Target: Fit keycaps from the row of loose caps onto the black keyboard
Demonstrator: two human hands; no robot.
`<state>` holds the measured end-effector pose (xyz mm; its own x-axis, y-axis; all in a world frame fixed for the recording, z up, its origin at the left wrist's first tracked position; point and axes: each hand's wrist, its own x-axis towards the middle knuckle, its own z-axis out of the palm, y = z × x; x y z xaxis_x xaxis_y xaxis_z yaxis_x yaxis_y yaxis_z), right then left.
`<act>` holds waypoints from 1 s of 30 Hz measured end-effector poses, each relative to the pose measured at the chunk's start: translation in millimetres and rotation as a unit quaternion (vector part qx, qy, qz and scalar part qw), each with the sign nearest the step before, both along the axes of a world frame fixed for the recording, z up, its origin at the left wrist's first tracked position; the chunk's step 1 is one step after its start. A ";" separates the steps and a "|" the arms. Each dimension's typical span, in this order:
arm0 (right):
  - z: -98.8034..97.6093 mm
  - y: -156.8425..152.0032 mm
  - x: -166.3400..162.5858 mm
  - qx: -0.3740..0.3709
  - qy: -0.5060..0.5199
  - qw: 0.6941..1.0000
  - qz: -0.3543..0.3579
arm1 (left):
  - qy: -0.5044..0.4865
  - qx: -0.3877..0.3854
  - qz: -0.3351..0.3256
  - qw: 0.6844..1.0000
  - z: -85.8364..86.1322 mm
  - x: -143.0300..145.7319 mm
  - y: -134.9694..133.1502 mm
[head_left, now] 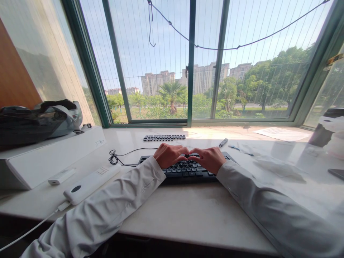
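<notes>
A black keyboard (185, 174) lies on the pale marble-patterned sill, under both hands. Some positions in its upper rows look bare of caps, though detail there is small. My left hand (168, 154) comes in over its left half, thumb and fingers pinched together. From the other side my right hand (209, 157) reaches in with its fingers closed too. Between the meeting fingertips shows a small dark keycap (187, 155), partly hidden by them. Behind the keyboard, loose black keycaps (164, 137) are laid out in several rows.
The keyboard's cable (114, 157) is coiled at left. Nearby lie a white power bank (91, 184), a small white device (61, 176) and a white box (56, 154) carrying a black bag (40, 122). Rightward are a small grey tool (223, 142), a thin blue tool (240, 149), plastic bags (279, 168) and paper (281, 134).
</notes>
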<state>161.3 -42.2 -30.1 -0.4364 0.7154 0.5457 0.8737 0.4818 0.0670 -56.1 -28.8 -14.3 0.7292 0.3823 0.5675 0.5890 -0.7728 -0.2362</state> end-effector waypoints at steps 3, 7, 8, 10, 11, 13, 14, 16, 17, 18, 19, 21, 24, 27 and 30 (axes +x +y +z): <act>0.4 -0.4 -0.2 0.004 0.005 1.000 0.005 | -0.007 0.007 -0.007 1.000 0.0 -0.4 0.6; 1.6 -1.7 -0.5 -0.005 0.003 1.000 0.007 | 0.000 0.004 -0.020 1.000 -0.3 -1.9 2.4; 1.9 -1.9 -0.5 -0.008 -0.001 1.000 0.006 | 0.005 0.003 -0.024 1.000 -0.8 -2.4 3.4; 2.5 -1.9 -0.4 -0.012 -0.012 1.000 0.003 | 0.015 0.005 -0.030 0.999 -2.4 -3.4 6.0; 2.8 -1.7 -0.3 -0.013 -0.019 1.000 0.000 | 0.018 0.007 -0.031 0.999 -3.3 -3.8 7.3; 3.6 -1.3 -0.2 -0.018 -0.033 0.999 -0.007 | 0.022 0.016 -0.032 0.999 -5.1 -4.4 9.6; 4.1 -1.0 -0.1 -0.022 -0.040 0.999 -0.009 | 0.023 0.019 -0.034 0.999 -5.8 -4.6 10.3; 5.2 -0.5 0.1 -0.034 -0.048 0.998 -0.012 | 0.025 0.025 -0.043 0.998 -6.6 -4.7 10.8; 5.8 -0.4 0.3 -0.040 -0.049 0.998 -0.012 | 0.026 0.026 -0.047 0.998 -6.7 -4.7 10.7; 6.5 -0.2 0.4 -0.045 -0.046 0.998 -0.011 | 0.025 0.027 -0.050 0.998 -6.8 -4.7 10.5; 7.1 -0.1 0.6 -0.049 -0.041 0.998 -0.010 | 0.021 0.027 -0.050 0.998 -6.7 -4.6 10.2; 8.2 0.0 0.9 -0.057 -0.030 0.998 -0.007 | 0.011 0.029 -0.043 0.999 -6.5 -4.4 9.5; 8.6 0.4 1.4 -0.062 -0.019 0.998 -0.002 | -0.008 0.031 -0.024 0.999 -6.1 -4.2 8.8; 7.4 1.6 2.0 -0.062 -0.013 0.998 -0.001 | -0.009 0.032 -0.011 0.999 -5.8 -4.1 8.6; 5.1 3.9 2.6 -0.062 0.007 0.998 0.002 | -0.009 0.036 -0.013 0.999 -6.2 -3.5 8.3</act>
<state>163.9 -38.2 -25.1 -0.4322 0.7755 0.4602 0.8720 0.4895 -0.0060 -59.6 -20.5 -20.5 0.7279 0.3210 0.6059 0.5738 -0.7689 -0.2820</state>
